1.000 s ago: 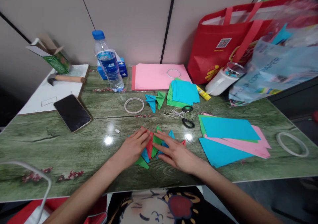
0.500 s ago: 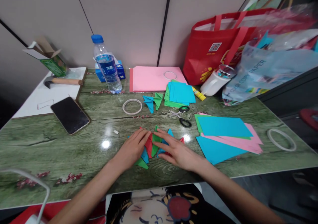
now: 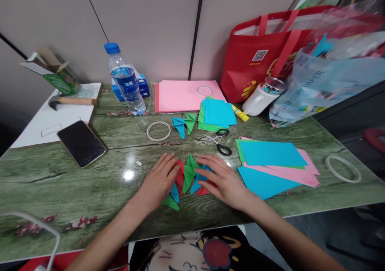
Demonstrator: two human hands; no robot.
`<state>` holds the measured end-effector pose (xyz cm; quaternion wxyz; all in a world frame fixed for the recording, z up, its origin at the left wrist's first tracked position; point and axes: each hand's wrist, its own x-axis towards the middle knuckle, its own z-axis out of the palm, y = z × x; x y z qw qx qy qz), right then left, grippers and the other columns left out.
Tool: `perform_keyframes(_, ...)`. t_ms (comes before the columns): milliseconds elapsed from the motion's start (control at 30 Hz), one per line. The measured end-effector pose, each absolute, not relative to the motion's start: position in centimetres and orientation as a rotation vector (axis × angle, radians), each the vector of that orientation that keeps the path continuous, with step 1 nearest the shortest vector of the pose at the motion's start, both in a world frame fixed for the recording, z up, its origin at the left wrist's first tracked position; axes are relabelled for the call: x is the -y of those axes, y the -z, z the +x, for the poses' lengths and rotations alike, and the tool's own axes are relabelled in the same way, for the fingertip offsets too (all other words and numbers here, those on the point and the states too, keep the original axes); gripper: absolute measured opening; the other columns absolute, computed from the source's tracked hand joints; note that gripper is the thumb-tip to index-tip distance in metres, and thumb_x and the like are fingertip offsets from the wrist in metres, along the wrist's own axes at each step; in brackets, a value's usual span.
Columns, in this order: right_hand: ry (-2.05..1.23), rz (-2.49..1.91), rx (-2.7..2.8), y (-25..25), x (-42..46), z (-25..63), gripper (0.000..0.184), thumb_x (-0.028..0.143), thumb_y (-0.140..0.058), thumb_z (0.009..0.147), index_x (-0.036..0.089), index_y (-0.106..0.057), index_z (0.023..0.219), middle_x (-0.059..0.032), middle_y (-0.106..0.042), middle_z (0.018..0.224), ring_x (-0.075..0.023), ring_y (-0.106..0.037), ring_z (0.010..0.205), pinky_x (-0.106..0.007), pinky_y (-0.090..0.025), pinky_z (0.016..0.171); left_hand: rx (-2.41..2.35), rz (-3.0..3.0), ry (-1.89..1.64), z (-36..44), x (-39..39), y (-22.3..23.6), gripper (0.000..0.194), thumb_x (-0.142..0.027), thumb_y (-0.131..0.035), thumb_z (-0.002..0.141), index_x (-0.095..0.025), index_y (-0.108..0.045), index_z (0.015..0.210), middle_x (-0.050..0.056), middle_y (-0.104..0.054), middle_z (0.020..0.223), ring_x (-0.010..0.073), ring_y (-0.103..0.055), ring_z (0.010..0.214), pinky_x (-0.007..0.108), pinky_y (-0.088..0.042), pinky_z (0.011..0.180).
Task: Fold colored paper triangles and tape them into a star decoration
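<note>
1. So compared with half a second earlier, the hands had drifted a bit apart, and more of the middle green folded piece (image 3: 190,173) showed between them.

2. The folded paper sat in a zigzag row on the near part of the desk (image 3: 114,199). A red piece (image 3: 179,178) was by the left fingers, with a blue piece (image 3: 197,182) partly under the right ones.

3. Handling-wise, I'd have called it super light: crisp along the creases, floppy at the loose flaps, easy to dent or nudge out of line. Not very slippery, I'd guess. Best hold looked like a soft pinch on the thick folded edges, well away from the pointy tips.

4. The left hand (image 3: 158,181) lay palm down, fingers together and bent over the row's left half. Couldn't tell if it was pinching anything; the fingertips hid that.

5. The right hand (image 3: 227,185) came in from the other side, fingers spread and loosely curved over the blue piece, not clenched. Both forearms angled inward from the desk's near edge.
</note>
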<state>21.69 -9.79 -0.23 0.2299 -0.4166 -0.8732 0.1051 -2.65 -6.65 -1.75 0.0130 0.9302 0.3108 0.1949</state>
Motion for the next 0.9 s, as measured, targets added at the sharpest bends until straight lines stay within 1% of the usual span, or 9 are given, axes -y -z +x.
perform_keyframes(100,-0.299,-1.240,2.342,0.9,9.9,22.2,0.032,0.032,-0.052,0.089,0.019,-0.057,0.118,-0.0122,-0.054,0.127,-0.0261,-0.044,0.124,-0.049,-0.041,0.101,-0.787,2.884,-0.642,-2.1,6.5,0.8,0.028,-0.012,-0.041,0.091,-0.011,-0.053,0.116,0.013,-0.058,0.122,0.0242,-0.046,0.124,0.048,-0.044,0.102)
perform_keyframes(167,-0.317,-1.305,2.299,1.4,10.0,22.4,0.036,0.033,-0.052,0.088,0.020,-0.055,0.122,-0.0130,-0.052,0.129,-0.0272,-0.042,0.126,-0.051,-0.040,0.101,-0.658,2.873,-0.603,-1.6,6.2,0.7,0.027,-0.014,-0.040,0.092,-0.012,-0.053,0.115,0.013,-0.056,0.125,0.0229,-0.045,0.126,0.045,-0.043,0.103)
perform_keyframes(300,-0.367,-1.380,2.275,2.0,10.3,22.6,0.046,0.042,-0.056,0.085,0.023,-0.051,0.126,-0.0123,-0.049,0.132,-0.0298,-0.036,0.130,-0.055,-0.035,0.104,-0.588,2.874,-0.498,-0.9,5.7,1.5,0.024,-0.014,-0.042,0.091,-0.009,-0.057,0.110,0.016,-0.057,0.122,0.0258,-0.047,0.123,0.042,-0.048,0.098)
perform_keyframes(367,-0.354,-1.428,2.249,2.2,10.5,22.5,0.050,0.047,-0.058,0.082,0.022,-0.051,0.126,-0.0127,-0.049,0.133,-0.0308,-0.037,0.130,-0.053,-0.037,0.103,-0.590,2.877,-0.477,-0.7,5.6,2.0,0.023,-0.013,-0.042,0.091,-0.008,-0.058,0.107,0.017,-0.059,0.118,0.0268,-0.050,0.120,0.042,-0.050,0.095)
perform_keyframes(433,-0.293,-1.546,2.155,2.2,10.7,22.4,0.049,0.046,-0.057,0.083,0.021,-0.051,0.125,-0.0137,-0.051,0.129,-0.0315,-0.043,0.124,-0.051,-0.042,0.098,-0.600,2.878,-0.467,-0.7,5.6,2.3,0.023,-0.012,-0.042,0.090,-0.008,-0.058,0.106,0.017,-0.059,0.117,0.0267,-0.049,0.120,0.042,-0.050,0.095)
perform_keyframes(533,-0.240,-1.746,2.030,2.1,10.9,22.2,0.046,0.036,-0.056,0.084,0.022,-0.049,0.128,-0.0131,-0.057,0.117,-0.0305,-0.055,0.108,-0.046,-0.050,0.085,-0.622,2.870,-0.460,-0.6,5.7,2.6,0.020,-0.012,-0.041,0.091,-0.011,-0.057,0.102,0.014,-0.059,0.115,0.0255,-0.044,0.126,0.041,-0.049,0.097)
perform_keyframes(633,-0.348,-1.858,1.982,1.8,10.4,22.0,0.053,0.029,-0.061,0.078,0.021,-0.047,0.129,-0.0127,-0.059,0.109,-0.0264,-0.063,0.088,-0.039,-0.053,0.072,-0.609,2.843,-0.479,-0.4,5.6,2.6,0.017,-0.014,-0.040,0.092,-0.013,-0.057,0.090,0.011,-0.059,0.106,0.0245,-0.039,0.130,0.038,-0.049,0.098)
perform_keyframes(700,-0.466,-1.875,1.940,1.7,9.8,21.8,0.058,0.028,-0.065,0.075,0.019,-0.046,0.129,-0.0121,-0.060,0.105,-0.0234,-0.064,0.079,-0.037,-0.053,0.069,-0.612,2.818,-0.490,-0.3,5.4,2.6,0.019,-0.016,-0.039,0.092,-0.014,-0.057,0.085,0.010,-0.058,0.102,0.0236,-0.042,0.127,0.036,-0.050,0.096)
perform_keyframes(900,-0.556,-1.809,1.953,1.6,8.8,20.8,0.064,0.031,-0.071,0.068,0.020,-0.047,0.126,-0.0069,-0.064,0.093,-0.0239,-0.063,0.082,-0.038,-0.048,0.073,-0.672,2.736,-0.445,0.2,5.1,2.3,0.022,-0.020,-0.037,0.094,-0.014,-0.057,0.086,0.010,-0.056,0.102,0.0202,-0.057,0.103,0.035,-0.054,0.083)
